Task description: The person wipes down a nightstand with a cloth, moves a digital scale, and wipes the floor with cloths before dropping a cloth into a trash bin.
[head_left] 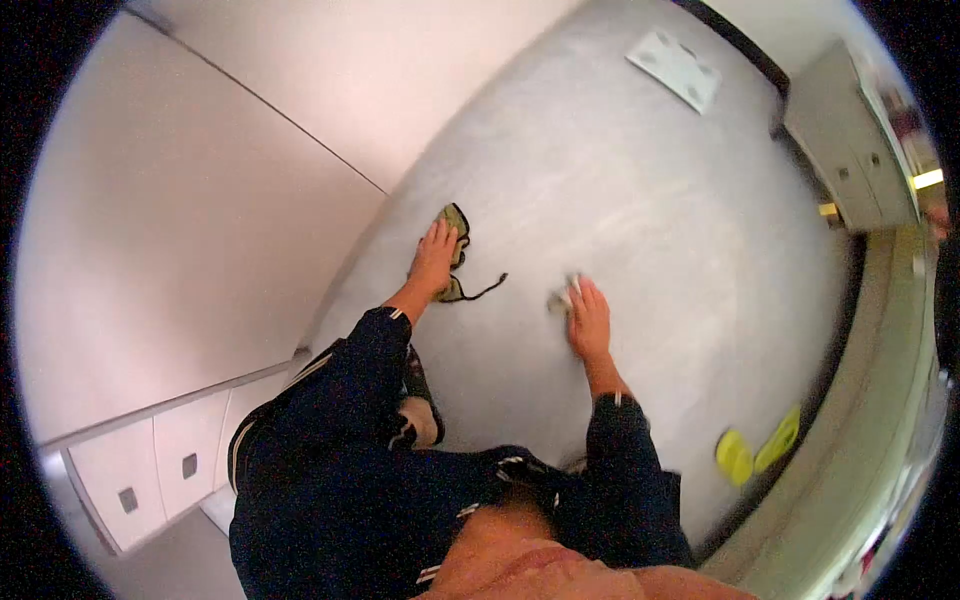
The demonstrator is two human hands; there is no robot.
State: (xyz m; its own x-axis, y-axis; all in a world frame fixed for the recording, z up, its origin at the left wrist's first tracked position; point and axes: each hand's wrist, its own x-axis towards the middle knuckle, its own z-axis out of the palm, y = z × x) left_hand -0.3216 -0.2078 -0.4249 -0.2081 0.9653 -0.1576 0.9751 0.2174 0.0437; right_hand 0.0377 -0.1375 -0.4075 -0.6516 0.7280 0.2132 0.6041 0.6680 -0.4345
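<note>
To the left of the left hand point(434, 258), large pale panels point(180, 230) meet along a thin dark seam. Nearer the body on that side, a row of low pale fronts point(185, 455) carries small grey handles. Well beyond the right hand point(590, 320), a flat white slab point(672, 68) lies on the grey floor point(700, 230); farther right stands a pale cabinet point(838, 140). Two yellow-green slippers point(735, 458) lie right of the right hand, nearer the body.
</note>
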